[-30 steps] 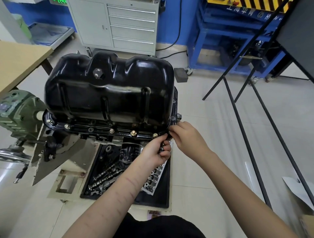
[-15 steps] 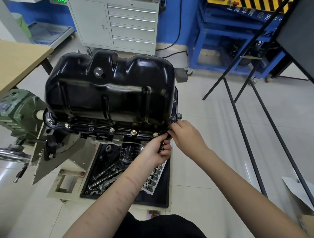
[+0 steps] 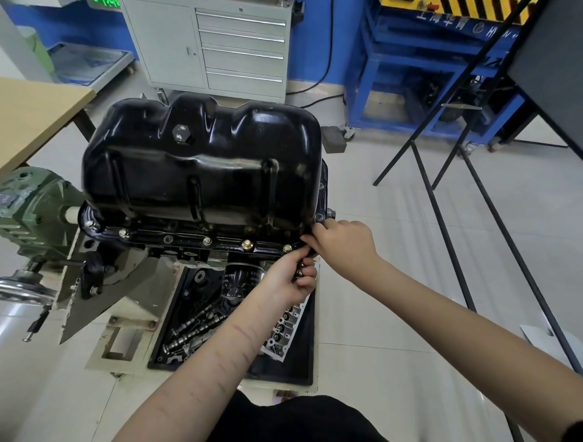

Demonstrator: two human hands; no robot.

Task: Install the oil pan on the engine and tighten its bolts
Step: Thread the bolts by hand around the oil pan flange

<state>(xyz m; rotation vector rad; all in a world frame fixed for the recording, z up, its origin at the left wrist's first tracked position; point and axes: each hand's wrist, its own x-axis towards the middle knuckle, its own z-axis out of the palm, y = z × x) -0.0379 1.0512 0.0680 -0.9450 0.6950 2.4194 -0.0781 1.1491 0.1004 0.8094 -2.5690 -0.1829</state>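
A black tray (image 3: 307,362) of engine parts lies on the floor nearest the person. Above it, the left hand (image 3: 291,277) curls its grip around small bolts (image 3: 299,272). The right hand (image 3: 342,244) pinches the near right corner of the black oil pan (image 3: 202,170), which sits upturned on the engine.

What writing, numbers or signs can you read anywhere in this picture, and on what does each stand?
Oil filter: white print, too small to read.
Blue frame: pale characters, too blurred to read.
Green digital display: digits cut off at the picture's edge, unreadable.
Oil pan: no writing visible.
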